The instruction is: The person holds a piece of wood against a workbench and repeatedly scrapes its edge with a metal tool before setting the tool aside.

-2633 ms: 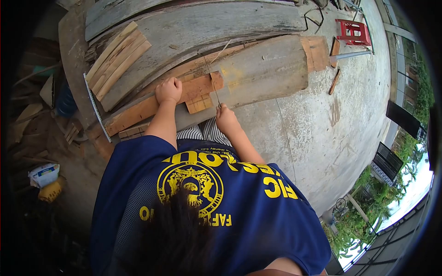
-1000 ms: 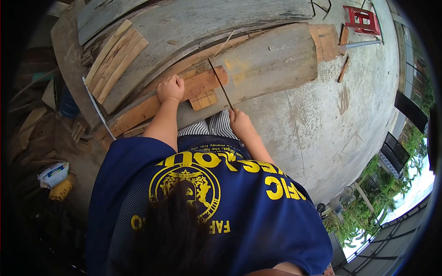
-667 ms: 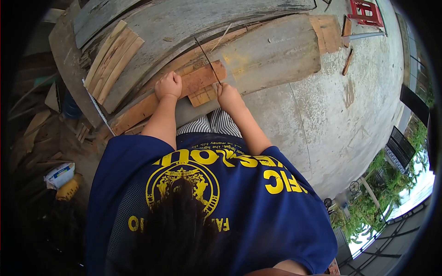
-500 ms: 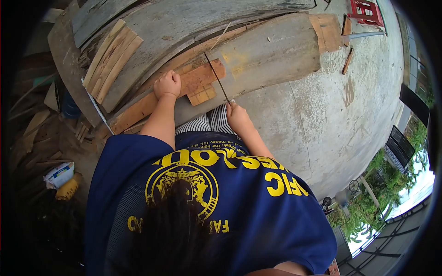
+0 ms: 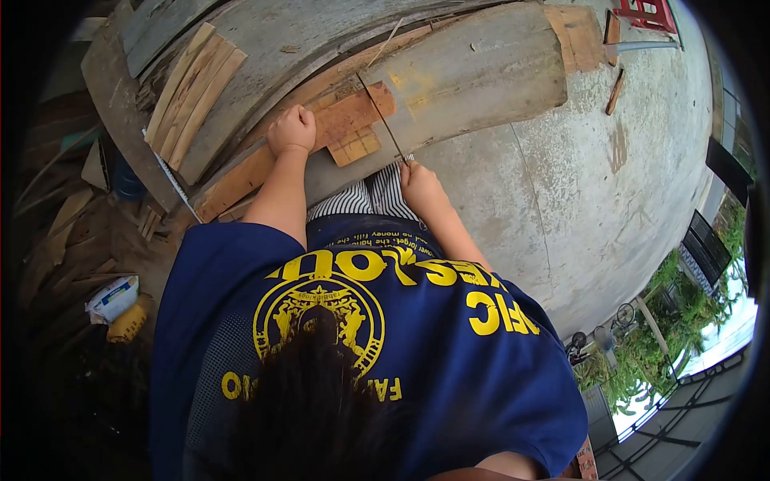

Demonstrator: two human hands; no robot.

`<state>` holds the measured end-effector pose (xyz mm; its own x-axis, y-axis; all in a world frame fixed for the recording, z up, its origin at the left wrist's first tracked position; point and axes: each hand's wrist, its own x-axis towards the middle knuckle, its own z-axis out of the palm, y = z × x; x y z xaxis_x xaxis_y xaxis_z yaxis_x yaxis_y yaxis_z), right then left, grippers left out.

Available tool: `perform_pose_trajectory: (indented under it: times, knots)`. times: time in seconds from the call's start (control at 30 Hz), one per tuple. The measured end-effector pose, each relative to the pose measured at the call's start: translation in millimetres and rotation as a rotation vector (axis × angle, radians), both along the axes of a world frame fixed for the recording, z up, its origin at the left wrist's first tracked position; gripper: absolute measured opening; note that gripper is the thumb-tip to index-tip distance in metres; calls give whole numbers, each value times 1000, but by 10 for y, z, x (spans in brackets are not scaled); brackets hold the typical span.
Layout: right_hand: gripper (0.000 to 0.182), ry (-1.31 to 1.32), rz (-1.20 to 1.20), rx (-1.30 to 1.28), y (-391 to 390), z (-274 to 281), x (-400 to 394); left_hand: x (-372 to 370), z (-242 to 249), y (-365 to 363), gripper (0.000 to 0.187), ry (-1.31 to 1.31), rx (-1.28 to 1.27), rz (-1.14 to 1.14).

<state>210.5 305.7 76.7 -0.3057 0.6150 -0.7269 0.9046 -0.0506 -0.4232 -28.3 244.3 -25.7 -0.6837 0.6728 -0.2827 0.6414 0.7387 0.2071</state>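
My left hand (image 5: 292, 131) is a closed fist resting on a long wooden plank (image 5: 241, 180), beside a reddish-brown board (image 5: 357, 115). My right hand (image 5: 419, 186) is wrapped round the near end of a thin dark saw (image 5: 382, 117), whose grip is hidden by my fingers. The saw's blade lies across the reddish-brown board near its right end. A small yellowish wood block (image 5: 355, 147) sits against the board's near edge. Under these pieces is a wide grey plank (image 5: 489, 72).
Three light wood strips (image 5: 196, 100) lie at the upper left. A red stool (image 5: 648, 14) stands at the upper right on the concrete floor (image 5: 561, 208). A white and blue bag (image 5: 112, 299) lies among scraps at the lower left.
My right hand and the saw have shifted slightly toward my body's right side. The whole view has also shifted a little; my left hand stays in its place on the plank.
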Motion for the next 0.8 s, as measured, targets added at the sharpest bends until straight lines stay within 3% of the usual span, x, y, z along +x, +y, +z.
perform_pose_trajectory:
  times: [0.2, 0.5, 0.63, 0.8]
  knots:
    - [34, 56, 20, 69, 295, -452, -546, 16, -20, 2, 27, 5, 8, 12]
    - [32, -20, 20, -1, -43, -5, -54, 7, -6, -29, 28, -10, 50, 6]
    - [33, 72, 32, 45, 261, -404, -377, 4, 51, 21, 28, -41, 17, 21]
    - [34, 65, -10, 35, 73, -246, -124, 5, 23, -8, 28, -24, 64, 25]
